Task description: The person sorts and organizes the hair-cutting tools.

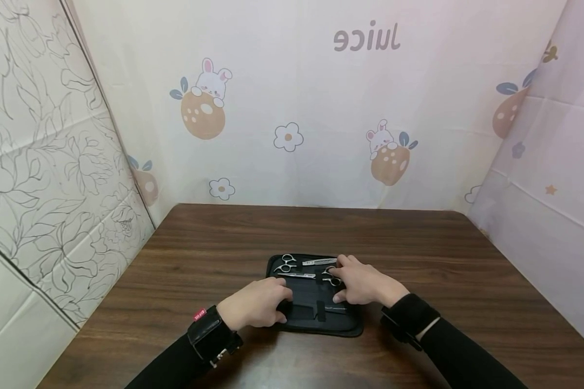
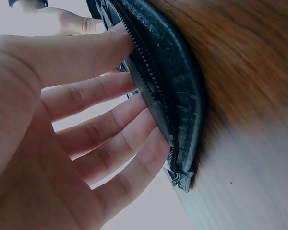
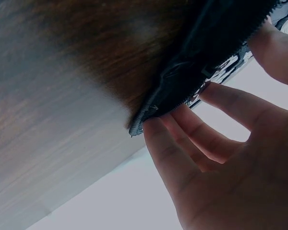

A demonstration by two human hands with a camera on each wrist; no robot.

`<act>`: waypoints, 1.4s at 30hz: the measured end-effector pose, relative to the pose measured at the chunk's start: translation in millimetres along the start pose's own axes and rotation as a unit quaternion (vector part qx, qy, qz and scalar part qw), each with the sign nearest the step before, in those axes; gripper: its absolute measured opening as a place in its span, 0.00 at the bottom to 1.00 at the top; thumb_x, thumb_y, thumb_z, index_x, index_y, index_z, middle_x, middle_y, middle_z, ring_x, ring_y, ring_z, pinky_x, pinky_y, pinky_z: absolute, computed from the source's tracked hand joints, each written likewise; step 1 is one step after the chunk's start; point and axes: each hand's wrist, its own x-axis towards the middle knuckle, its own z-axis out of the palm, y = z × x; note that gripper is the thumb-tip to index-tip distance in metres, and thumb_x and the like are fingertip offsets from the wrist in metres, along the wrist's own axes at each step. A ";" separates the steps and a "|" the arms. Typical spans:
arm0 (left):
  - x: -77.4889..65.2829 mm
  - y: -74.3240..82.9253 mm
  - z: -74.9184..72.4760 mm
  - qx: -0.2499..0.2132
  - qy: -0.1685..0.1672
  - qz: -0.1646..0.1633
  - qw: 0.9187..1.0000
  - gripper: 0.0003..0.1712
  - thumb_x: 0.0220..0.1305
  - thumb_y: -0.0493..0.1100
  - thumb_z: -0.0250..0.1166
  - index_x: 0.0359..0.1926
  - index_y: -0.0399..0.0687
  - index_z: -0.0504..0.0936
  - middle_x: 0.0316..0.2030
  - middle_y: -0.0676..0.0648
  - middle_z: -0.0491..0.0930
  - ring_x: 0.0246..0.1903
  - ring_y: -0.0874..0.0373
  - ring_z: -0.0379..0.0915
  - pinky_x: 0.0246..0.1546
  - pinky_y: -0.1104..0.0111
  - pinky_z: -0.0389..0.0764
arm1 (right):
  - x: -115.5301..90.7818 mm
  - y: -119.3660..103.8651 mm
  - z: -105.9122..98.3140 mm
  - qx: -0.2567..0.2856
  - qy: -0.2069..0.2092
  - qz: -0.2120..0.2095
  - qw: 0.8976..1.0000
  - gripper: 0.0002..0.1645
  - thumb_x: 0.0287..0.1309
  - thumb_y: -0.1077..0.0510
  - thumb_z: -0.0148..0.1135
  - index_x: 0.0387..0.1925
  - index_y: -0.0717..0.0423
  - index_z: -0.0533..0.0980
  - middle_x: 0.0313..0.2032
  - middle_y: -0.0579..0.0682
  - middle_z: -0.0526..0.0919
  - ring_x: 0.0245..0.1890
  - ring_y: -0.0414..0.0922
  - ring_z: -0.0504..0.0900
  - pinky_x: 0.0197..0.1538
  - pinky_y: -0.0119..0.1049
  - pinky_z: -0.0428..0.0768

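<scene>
A black zip case (image 1: 331, 327) lies unfolded on the table, its zipper teeth showing in both wrist views. Two pairs of silver scissors are held in it: the upper pair (image 1: 319, 261) has its finger rings to the left, the lower pair (image 1: 299, 275) to the right. My left hand (image 1: 255, 303) touches the case's left edge with extended fingers and thumb. On the opposite side, my right hand (image 1: 365, 282) rests its fairly straight fingers at the right edge, beside the lower pair's rings, covering part of the upper pair. A dark, thin item under a strap (image 1: 320, 310) is unclear.
The brown wooden table (image 1: 214, 243) extends around the case on all sides. Behind it hangs a pale printed curtain (image 1: 292, 81), with a flower-patterned panel (image 1: 53, 162) at the left and another curtain (image 1: 555, 227) at the right.
</scene>
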 end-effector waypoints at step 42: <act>5.6 -3.2 4.9 0.001 0.027 -0.014 1.000 0.17 0.57 0.51 0.78 0.46 0.53 0.86 0.39 0.55 0.77 0.37 0.64 0.71 0.37 0.65 0.78 | -1.6 -2.9 -0.2 0.004 0.002 0.012 1.000 0.37 0.58 0.48 0.75 0.65 0.59 0.76 0.55 0.53 0.72 0.50 0.48 0.68 0.42 0.44 0.75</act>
